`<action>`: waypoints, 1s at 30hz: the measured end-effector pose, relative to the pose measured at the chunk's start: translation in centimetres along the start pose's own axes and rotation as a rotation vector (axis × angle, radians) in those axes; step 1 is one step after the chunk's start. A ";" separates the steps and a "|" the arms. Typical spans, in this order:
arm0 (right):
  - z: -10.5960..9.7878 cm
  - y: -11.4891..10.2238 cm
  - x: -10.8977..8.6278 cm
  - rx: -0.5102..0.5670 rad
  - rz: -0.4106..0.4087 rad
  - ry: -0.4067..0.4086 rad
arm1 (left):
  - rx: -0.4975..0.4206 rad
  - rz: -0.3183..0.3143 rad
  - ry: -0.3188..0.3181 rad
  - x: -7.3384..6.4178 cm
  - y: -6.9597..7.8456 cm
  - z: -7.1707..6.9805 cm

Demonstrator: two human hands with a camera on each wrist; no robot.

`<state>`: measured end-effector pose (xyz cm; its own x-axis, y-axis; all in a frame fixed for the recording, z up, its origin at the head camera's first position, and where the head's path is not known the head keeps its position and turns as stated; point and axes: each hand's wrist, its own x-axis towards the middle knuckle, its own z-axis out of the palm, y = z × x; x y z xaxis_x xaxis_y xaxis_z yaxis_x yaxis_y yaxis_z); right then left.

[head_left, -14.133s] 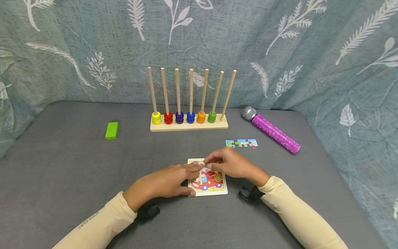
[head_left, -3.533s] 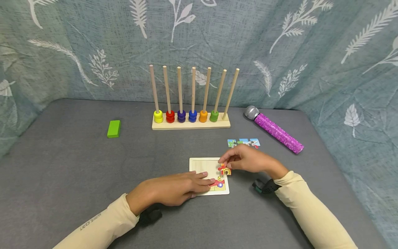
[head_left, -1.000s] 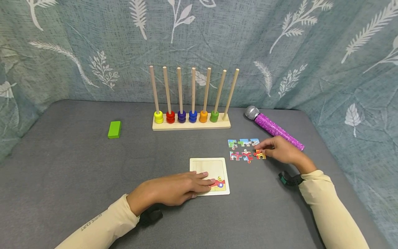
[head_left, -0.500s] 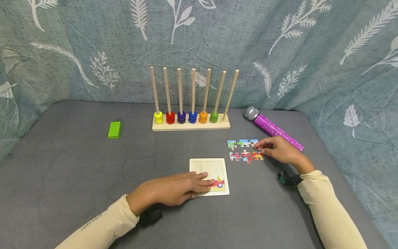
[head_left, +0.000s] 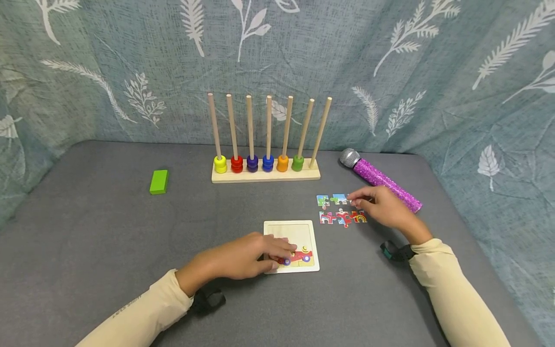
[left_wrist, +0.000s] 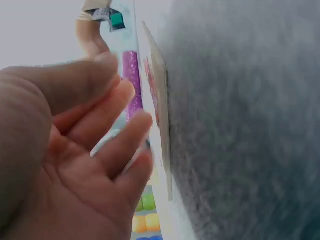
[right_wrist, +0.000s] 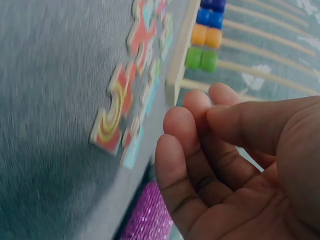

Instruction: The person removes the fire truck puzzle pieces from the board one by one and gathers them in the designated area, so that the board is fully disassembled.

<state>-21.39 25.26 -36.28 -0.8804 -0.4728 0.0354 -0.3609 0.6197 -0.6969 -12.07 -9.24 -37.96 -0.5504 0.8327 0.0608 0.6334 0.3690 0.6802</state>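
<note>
My left hand (head_left: 247, 255) is over the lower left of a square wooden puzzle tray (head_left: 309, 233), fingertips near the red car pieces (head_left: 302, 256) along its bottom. In the left wrist view its fingers are loosely bent, with nothing visible between them. My right hand (head_left: 383, 207) hovers at the right end of two rows of loose jigsaw pieces, partly covering the upper row. Its fingers are relaxed and hold nothing in the right wrist view. The lower row includes a red piece (head_left: 343, 219) and one with yellow rings (head_left: 359, 217); a blue-and-green piece (head_left: 339, 199) is above.
Behind the tray stands a wooden peg rack (head_left: 266, 177) with coloured beads on most of its upright rods. A glittery purple microphone (head_left: 386, 182) lies behind the right hand. A green block (head_left: 159, 182) is at the left. A patterned curtain (head_left: 173, 86) borders the grey table.
The right hand has placed the yellow-ringed piece in the lower row, let go and shifted slightly left. The left hand has lifted and drawn back, uncovering more of the car pieces in the tray.
</note>
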 end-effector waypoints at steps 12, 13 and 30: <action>2.0 -1.4 0.0 -0.011 -0.076 -0.102 | 0.243 -0.204 -0.020 -0.9 -0.4 -1.1; 2.1 -1.6 0.0 -0.010 -0.087 -0.115 | 0.248 -0.207 -0.024 -1.0 -0.4 -1.1; 5.2 -5.8 -0.4 0.056 -0.263 -0.298 | 0.385 -0.169 -0.077 -0.9 -0.3 -1.1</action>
<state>-17.32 18.60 -36.01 -0.6295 -0.7768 0.0142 -0.5376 0.4223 -0.7298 -12.34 -10.60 -37.47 -0.6308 0.7705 -0.0923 0.7030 0.6178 0.3523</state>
